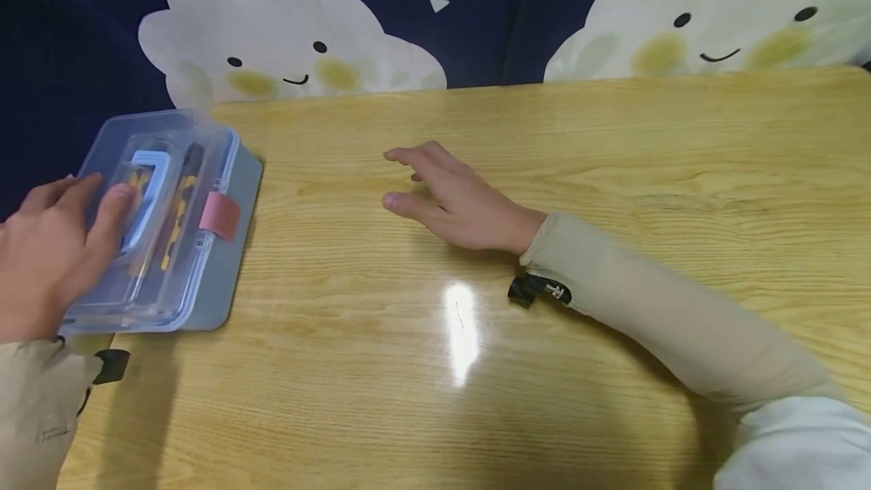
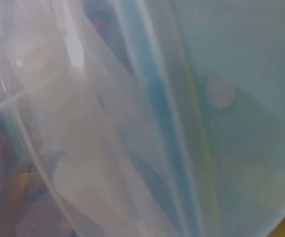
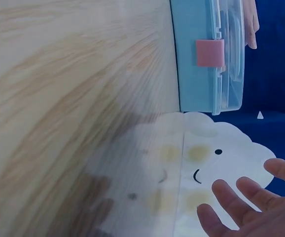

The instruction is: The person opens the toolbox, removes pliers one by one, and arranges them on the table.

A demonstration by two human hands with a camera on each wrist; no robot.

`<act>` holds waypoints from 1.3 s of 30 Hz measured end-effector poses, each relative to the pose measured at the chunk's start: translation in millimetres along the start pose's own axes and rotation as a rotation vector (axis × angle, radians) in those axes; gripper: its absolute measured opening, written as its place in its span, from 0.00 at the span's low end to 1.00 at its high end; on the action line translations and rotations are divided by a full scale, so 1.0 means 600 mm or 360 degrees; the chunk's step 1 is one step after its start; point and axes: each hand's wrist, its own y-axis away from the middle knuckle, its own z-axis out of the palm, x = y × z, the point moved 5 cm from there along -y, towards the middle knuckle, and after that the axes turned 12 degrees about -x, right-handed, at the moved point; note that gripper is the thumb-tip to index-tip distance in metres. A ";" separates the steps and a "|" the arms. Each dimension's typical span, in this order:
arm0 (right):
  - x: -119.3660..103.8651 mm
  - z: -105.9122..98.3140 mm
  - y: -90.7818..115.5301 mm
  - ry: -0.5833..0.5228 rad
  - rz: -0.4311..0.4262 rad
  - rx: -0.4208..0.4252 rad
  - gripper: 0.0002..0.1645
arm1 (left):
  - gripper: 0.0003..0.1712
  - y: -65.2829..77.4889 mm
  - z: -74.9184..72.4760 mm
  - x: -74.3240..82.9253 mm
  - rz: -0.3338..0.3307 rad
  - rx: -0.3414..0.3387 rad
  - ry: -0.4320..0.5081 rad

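A pale blue storage box [image 1: 234, 248] with a clear lid [image 1: 156, 308], a light blue carry handle [image 1: 159, 187] and a pink latch [image 1: 220, 215] stands at the table's left end. On top of the lid rests my left hand [image 1: 57, 248], thumb beside the handle and fingers loosely extended. Its wrist view shows only a blurred close-up of the box's wall [image 2: 251, 98] and lid. Over the middle of the table hovers my right hand [image 1: 463, 203], fingers spread and holding nothing. The right wrist view shows those spread fingers [image 3: 231, 202] and the latched side of the box.
The wooden table [image 1: 381, 308] has a glossy top with a bright reflection near its middle. Behind it hangs a dark blue cloth [image 1: 490, 13] printed with smiling white clouds. Small patterned items [image 1: 178, 221] show through the lid.
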 end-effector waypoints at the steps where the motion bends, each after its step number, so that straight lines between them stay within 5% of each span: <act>1: -0.003 0.002 -0.005 -0.0002 -0.0004 -0.0010 0.39 | 0.51 0.000 0.000 -0.001 -0.0002 -0.0003 0.0003; 11: -0.039 0.021 -0.055 -0.0073 -0.0002 -0.0078 0.42 | 0.50 0.006 -0.005 0.005 -0.0039 -0.0015 0.0004; 18: -0.063 0.034 -0.094 -0.0089 0.0060 -0.0158 0.45 | 0.54 0.008 -0.005 0.029 -0.0079 -0.0152 0.0024; 39: -0.100 0.086 -0.174 -0.0093 0.0166 -0.0363 0.52 | 0.49 0.019 -0.001 0.064 0.0118 -0.0067 0.0061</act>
